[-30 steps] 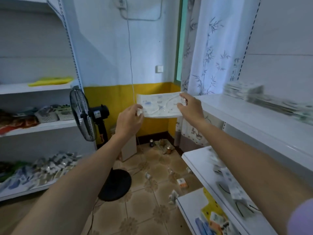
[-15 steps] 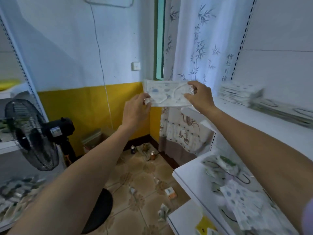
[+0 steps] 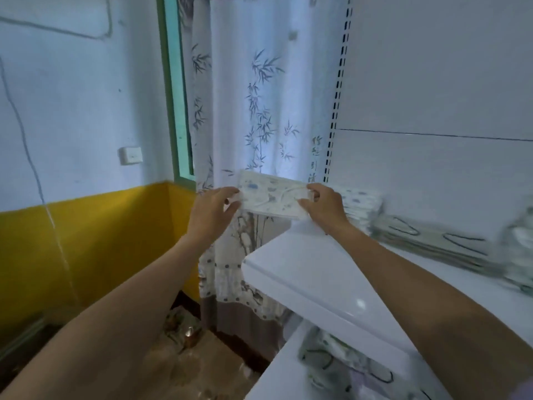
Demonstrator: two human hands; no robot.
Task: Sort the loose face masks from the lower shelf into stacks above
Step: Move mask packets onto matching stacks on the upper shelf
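Note:
A white face mask with blue and grey print (image 3: 272,197) is held flat in the air by its two ends. My left hand (image 3: 212,210) pinches its left end, and my right hand (image 3: 324,204) pinches its right end. It hangs just left of a stack of like-printed masks (image 3: 362,204) at the far end of the upper shelf (image 3: 317,281). A second stack, of green masks with black loops (image 3: 429,241), lies further right. Loose masks (image 3: 340,362) lie on the lower shelf (image 3: 277,379), partly hidden by my right arm.
A white curtain with bamboo print (image 3: 259,111) hangs behind the mask. The wall at left is pale blue above yellow (image 3: 86,241), with a switch (image 3: 130,155). Litter lies on the tiled floor (image 3: 184,333). A blurred pile (image 3: 519,255) sits at the shelf's right edge.
My view has swung right and both hands have carried the mask rightward, close to the printed stack on the upper shelf. The fan and the left shelves have left the view.

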